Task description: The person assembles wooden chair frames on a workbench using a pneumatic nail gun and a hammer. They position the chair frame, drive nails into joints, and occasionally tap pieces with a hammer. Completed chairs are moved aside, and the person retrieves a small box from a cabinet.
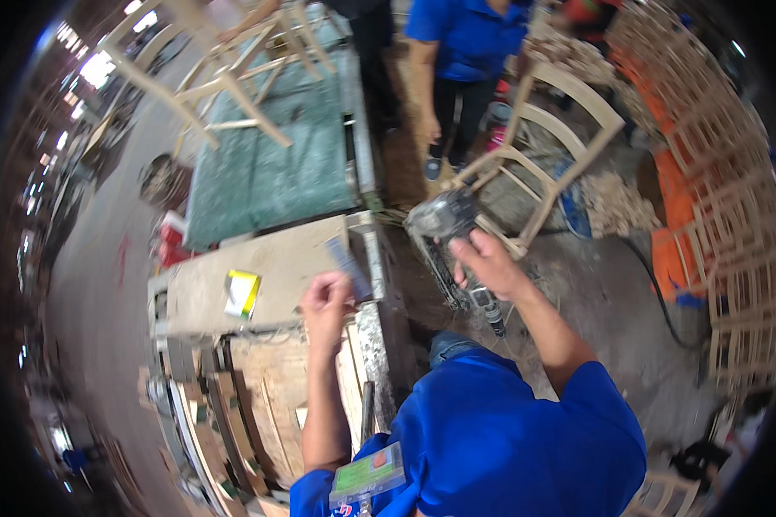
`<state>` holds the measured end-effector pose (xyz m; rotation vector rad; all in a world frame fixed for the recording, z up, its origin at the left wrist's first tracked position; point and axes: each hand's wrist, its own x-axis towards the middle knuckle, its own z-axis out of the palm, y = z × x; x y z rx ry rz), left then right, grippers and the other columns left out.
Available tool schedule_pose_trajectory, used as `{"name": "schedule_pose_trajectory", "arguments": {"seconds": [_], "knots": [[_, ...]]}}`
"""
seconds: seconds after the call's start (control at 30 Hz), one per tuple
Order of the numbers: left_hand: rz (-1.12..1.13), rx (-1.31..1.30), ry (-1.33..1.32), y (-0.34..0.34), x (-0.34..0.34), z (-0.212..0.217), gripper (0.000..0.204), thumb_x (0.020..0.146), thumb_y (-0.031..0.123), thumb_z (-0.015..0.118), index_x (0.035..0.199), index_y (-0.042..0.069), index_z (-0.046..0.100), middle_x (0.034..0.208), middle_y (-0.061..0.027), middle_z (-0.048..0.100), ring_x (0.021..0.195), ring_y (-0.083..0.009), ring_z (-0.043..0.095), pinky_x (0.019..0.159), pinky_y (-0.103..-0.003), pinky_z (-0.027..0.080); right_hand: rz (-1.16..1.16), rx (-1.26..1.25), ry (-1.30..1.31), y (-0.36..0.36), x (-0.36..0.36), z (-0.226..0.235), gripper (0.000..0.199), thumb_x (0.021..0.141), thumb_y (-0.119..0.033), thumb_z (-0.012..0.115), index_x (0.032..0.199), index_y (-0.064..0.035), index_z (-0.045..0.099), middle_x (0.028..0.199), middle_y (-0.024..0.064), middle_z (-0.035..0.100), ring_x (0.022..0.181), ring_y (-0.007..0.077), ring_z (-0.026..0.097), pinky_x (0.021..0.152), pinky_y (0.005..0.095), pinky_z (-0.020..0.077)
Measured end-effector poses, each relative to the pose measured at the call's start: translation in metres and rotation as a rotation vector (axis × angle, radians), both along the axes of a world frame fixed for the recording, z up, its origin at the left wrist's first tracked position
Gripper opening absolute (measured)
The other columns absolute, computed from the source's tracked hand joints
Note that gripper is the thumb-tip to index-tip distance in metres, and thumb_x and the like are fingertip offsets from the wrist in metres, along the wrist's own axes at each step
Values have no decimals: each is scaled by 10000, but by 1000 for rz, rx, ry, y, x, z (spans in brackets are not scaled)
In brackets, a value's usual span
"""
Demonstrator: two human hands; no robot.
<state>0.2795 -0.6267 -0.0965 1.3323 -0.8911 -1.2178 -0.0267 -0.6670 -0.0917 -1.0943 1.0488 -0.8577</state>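
Pale, scuffed board tops the bench [207, 289]; a green-topped table [267, 164] stands behind it at twelve o'clock, on a dusty workshop floor. The left hand [326, 303] pinches a flat grey strip [348, 269] over the bench's right edge. The right hand [485, 263] grips a grey nail gun [444, 226], which touches a bare wood chair frame [543, 164]. A yellow box [242, 293] lies at nine o'clock of the strip. Stacked frames [733, 215] curve along the right. A person in blue [466, 39] stands beyond.
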Motion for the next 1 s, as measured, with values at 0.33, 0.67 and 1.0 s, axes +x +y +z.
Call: {"name": "schedule_pose_trajectory", "arguments": {"seconds": [0.33, 0.67, 1.0], "knots": [[174, -174, -270, 17, -71, 19, 157, 1007, 160, 678, 935, 31, 627, 792, 13, 655, 651, -45, 554, 589, -222, 455, 183, -50, -393, 0, 32, 45, 439, 1101, -334, 497, 1383, 0, 539, 1314, 110, 657, 671, 110, 631, 590, 284, 560], [335, -414, -28, 79, -62, 6, 70, 1075, 88, 524, 1068, 26, 491, 1140, -182, 696, 962, -123, 630, 881, -284, 517, 145, 11, -582, 11, 55, 53, 433, 1093, -373, 509, 1279, 4, 613, 1053, 70, 692, 628, 96, 623, 573, 274, 560], [347, -266, -277, 116, -52, -14, 242, 999, -62, 497, 1127, 11, 689, 995, -92, 682, 838, -144, 708, 626, -242, 569, 126, 41, -638, 10, 62, 33, 468, 1084, -386, 531, 1346, 1, 552, 1275, 105, 653, 668, 109, 631, 589, 309, 583]]}}
